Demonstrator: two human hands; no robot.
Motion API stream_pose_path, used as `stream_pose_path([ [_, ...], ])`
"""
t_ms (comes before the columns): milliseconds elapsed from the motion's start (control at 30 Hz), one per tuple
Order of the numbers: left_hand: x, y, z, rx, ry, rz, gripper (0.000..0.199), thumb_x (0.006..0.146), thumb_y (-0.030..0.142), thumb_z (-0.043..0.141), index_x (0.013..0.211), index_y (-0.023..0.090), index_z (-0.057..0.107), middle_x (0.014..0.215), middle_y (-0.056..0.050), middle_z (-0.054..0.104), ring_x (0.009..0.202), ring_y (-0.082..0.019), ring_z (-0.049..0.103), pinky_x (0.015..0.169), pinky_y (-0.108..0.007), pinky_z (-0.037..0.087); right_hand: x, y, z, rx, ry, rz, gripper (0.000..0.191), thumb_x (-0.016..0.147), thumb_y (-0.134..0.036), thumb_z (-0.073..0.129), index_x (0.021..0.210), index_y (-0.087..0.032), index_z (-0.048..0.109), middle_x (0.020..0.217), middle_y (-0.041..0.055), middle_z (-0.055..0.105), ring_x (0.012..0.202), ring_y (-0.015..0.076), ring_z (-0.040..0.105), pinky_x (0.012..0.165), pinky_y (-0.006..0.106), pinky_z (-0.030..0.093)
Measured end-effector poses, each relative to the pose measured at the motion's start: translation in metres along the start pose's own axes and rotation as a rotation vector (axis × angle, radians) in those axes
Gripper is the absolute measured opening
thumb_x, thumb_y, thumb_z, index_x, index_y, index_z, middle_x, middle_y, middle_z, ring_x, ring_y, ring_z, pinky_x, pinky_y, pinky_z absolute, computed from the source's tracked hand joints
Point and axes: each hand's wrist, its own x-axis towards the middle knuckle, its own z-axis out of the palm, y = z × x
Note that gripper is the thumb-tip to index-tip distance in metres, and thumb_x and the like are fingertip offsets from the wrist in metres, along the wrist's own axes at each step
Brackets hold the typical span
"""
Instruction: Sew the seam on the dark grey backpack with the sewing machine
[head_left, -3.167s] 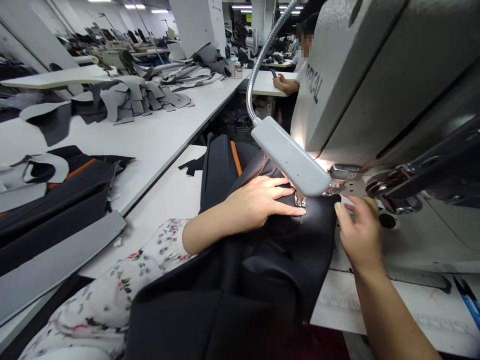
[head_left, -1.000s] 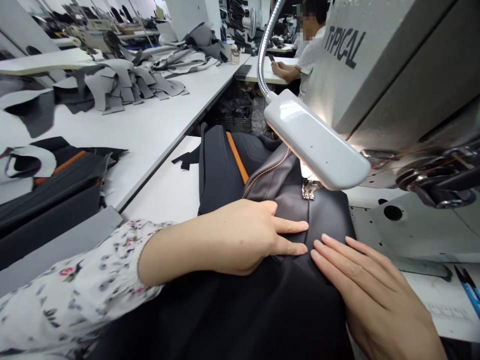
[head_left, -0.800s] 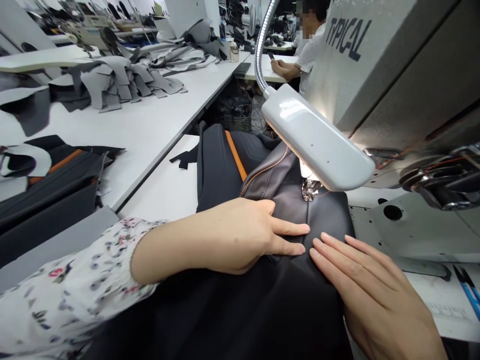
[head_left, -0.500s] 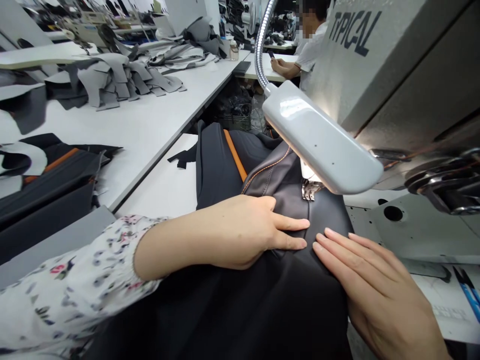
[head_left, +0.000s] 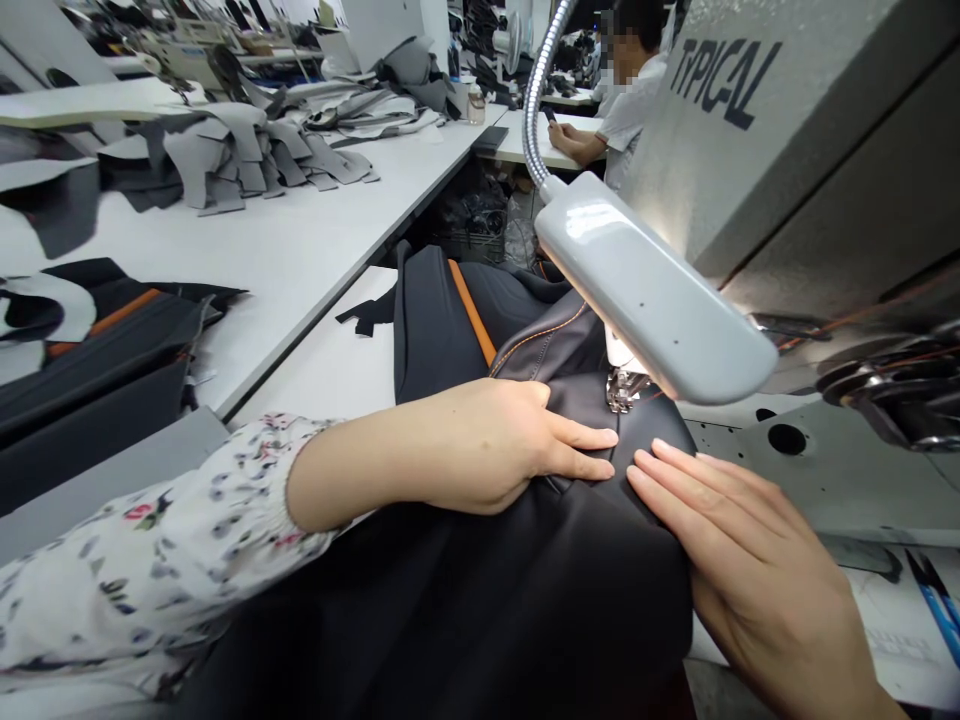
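Open and flat, our left hand (head_left: 480, 450) and right hand (head_left: 750, 570) press down on a black panel (head_left: 465, 610), gripping nothing, their fingertips just apart. The left lies across the panel, and the right angles in from beside it. The panel runs under the presser foot (head_left: 621, 392) of the sewing machine (head_left: 757, 170), with orange stitching leading toward the foot. Past the machine's lamp (head_left: 652, 290) lies an orange strip (head_left: 472, 312), then grey cut pieces (head_left: 240, 160) and a co-worker (head_left: 630, 110).
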Motion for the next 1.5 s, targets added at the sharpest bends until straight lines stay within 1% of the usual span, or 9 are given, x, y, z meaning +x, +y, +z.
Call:
stream_pose_path([
  [167, 0.002, -0.001, 0.002, 0.020, -0.013, 0.009, 0.071, 0.085, 0.005, 0.051, 0.149, 0.034, 0.060, 0.158, 0.007, 0.056, 0.084, -0.018, 0.062, 0.078, -0.031, 0.049, 0.003, 0.006, 0.001, 0.002, 0.014, -0.016, 0.051, 0.096, 0.002, 0.045, 0.142, -0.015, 0.059, 0.142, 0.0087, 0.068, 0.144, 0.0194, 0.052, 0.124, 0.038, 0.035],
  [267, 0.003, 0.000, 0.006, 0.053, -0.015, -0.007, 0.070, 0.087, 0.006, 0.053, 0.151, 0.034, 0.058, 0.159, 0.009, 0.053, 0.081, -0.018, 0.059, 0.074, -0.032, 0.050, 0.003, 0.009, 0.003, -0.020, 0.006, -0.033, 0.052, 0.094, 0.005, 0.044, 0.140, -0.013, 0.061, 0.142, 0.0100, 0.068, 0.143, 0.0205, 0.052, 0.123, 0.039, 0.035],
  [467, 0.003, -0.001, 0.011, 0.054, 0.010, 0.004, 0.067, 0.089, 0.005, 0.052, 0.150, 0.030, 0.059, 0.158, 0.011, 0.053, 0.090, -0.019, 0.061, 0.074, -0.031, 0.051, 0.005, 0.012, 0.007, -0.059, 0.037, -0.003, 0.054, 0.092, 0.008, 0.044, 0.137, -0.016, 0.063, 0.140, 0.0076, 0.070, 0.137, 0.0224, 0.059, 0.117, 0.040, 0.040],
  [667, 0.004, -0.006, 0.010, 0.037, 0.066, 0.021, 0.062, 0.090, 0.004, 0.054, 0.144, 0.032, 0.065, 0.152, 0.009, 0.061, 0.095, -0.016, 0.065, 0.076, -0.028, 0.051, 0.008, 0.018, 0.011, -0.034, 0.074, 0.003, 0.054, 0.093, 0.009, 0.045, 0.137, -0.016, 0.064, 0.140, 0.0074, 0.069, 0.134, 0.0237, 0.061, 0.113, 0.040, 0.044],
  [833, 0.006, -0.005, 0.009, 0.000, 0.117, 0.056, 0.058, 0.089, 0.003, 0.053, 0.139, 0.027, 0.069, 0.148, 0.012, 0.063, 0.098, -0.015, 0.068, 0.070, -0.028, 0.050, 0.007, 0.028, 0.018, 0.024, 0.103, 0.012, 0.051, 0.095, 0.006, 0.050, 0.139, -0.015, 0.064, 0.144, 0.0089, 0.067, 0.139, 0.0240, 0.058, 0.114, 0.040, 0.044],
  [967, 0.008, -0.003, 0.015, -0.032, 0.217, 0.069, 0.052, 0.090, 0.002, 0.050, 0.132, 0.022, 0.074, 0.141, 0.009, 0.069, 0.101, -0.013, 0.072, 0.068, -0.027, 0.049, 0.006, 0.037, 0.024, 0.021, 0.096, 0.015, 0.050, 0.097, 0.004, 0.046, 0.140, -0.016, 0.064, 0.145, 0.0074, 0.066, 0.142, 0.0226, 0.056, 0.115, 0.038, 0.043],
  [1167, 0.012, -0.002, 0.025, -0.065, 0.330, 0.054, 0.049, 0.089, 0.001, 0.049, 0.126, 0.019, 0.076, 0.137, 0.004, 0.072, 0.111, -0.013, 0.073, 0.079, -0.025, 0.054, 0.014, 0.046, 0.034, 0.094, 0.195, 0.072, 0.049, 0.097, 0.004, 0.049, 0.134, -0.019, 0.070, 0.138, 0.0049, 0.071, 0.137, 0.0191, 0.061, 0.119, 0.033, 0.045],
  [1333, 0.014, -0.002, 0.033, -0.049, 0.416, 0.019, 0.047, 0.091, 0.000, 0.048, 0.123, 0.019, 0.077, 0.135, 0.004, 0.073, 0.102, -0.014, 0.074, 0.080, -0.028, 0.056, 0.018, 0.057, 0.042, 0.162, 0.231, 0.105, 0.047, 0.096, 0.003, 0.050, 0.131, -0.019, 0.072, 0.135, 0.0052, 0.072, 0.131, 0.0186, 0.065, 0.119, 0.033, 0.047],
  [1500, 0.016, -0.004, 0.041, -0.026, 0.466, 0.009, 0.043, 0.093, 0.003, 0.049, 0.121, 0.020, 0.077, 0.133, 0.003, 0.075, 0.112, -0.019, 0.072, 0.093, -0.034, 0.058, 0.021, 0.066, 0.052, 0.217, 0.300, 0.178, 0.045, 0.096, 0.001, 0.049, 0.124, -0.022, 0.076, 0.127, 0.0026, 0.076, 0.121, 0.0159, 0.071, 0.111, 0.028, 0.052],
])
